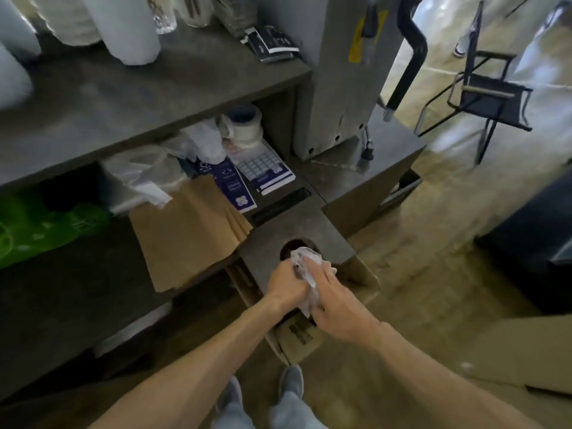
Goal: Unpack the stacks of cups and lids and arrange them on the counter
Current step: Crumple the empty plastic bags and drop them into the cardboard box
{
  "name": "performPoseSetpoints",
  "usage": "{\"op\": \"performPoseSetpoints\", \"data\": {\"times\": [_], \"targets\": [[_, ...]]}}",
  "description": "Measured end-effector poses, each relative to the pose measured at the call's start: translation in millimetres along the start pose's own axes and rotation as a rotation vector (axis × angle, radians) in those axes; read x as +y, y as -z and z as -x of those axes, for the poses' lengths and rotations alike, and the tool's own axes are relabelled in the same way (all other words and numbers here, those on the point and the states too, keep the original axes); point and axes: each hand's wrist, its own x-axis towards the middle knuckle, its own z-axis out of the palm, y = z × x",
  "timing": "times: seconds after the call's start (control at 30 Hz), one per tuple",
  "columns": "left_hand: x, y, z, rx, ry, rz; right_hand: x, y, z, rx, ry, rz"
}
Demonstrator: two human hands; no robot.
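Head view puts the crumpled clear plastic wrap [305,267] at about 6 o'clock of centre, bunched between both hands right over the round hole [294,246] in a grey bin top [297,224]. My left hand [286,281] has its fingers curled closed around the lower part of the wad; my right hand [337,308] lies over it from the 4 o'clock side, fingers only partly bent, pressing the film against the left.

I judge the wrap almost weightless, soft and slippery, springing back open if released, so I would keep it balled in a full fist and push from the top.

At 11 o'clock, on the grey surface [123,97], white cup stacks [123,26] stand unwrapped; whether more remain packed I cannot tell. Below it, a shelf holds brown paper bags [182,230], loose plastic bags [145,171] and tape rolls [244,125]. A cardboard box [297,335] sits at my feet, just under my wrists, crowding the stance. A folding chair [492,94] stands well apart at 2 o'clock.
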Motion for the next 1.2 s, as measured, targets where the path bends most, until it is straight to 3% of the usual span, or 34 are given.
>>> {"op": "performPoseSetpoints", "data": {"times": [0.1,0.37,0.47,0.63,0.73,1.0,1.2], "targets": [[-16.3,-34.9,-1.0,-0.012,0.015,-0.048,31.0,-31.4,6.0,0.033,-0.042,0.027],[-47.6,-67.8,-11.0,-0.296,-0.003,-0.131,90.0,-77.9,-8.4,-0.002,-0.243,0.17],[-54.1,-62.0,-4.9,-0.192,-0.11,-0.205,100.5,-84.0,-23.3,-0.037,-0.205,0.11],[-59.3,-35.7,-0.8,-0.059,-0.188,-0.354,88.2,-75.8,-38.3,-0.115,-0.2,0.253],[-58.7,-16.2,-0.6,-0.04,-0.171,-0.387,67.0,-53.3,-38.7,-0.001,-0.166,0.252],[-39.1,103.2,30.1,0.151,-0.262,-0.355,-54.3,19.4,-79.6,0.038,0.183,0.332],[-73.0,242.2,100.1,0.488,-0.256,-0.345,-211.6,13.9,-113.6,0.117,0.5,0.31]]}}
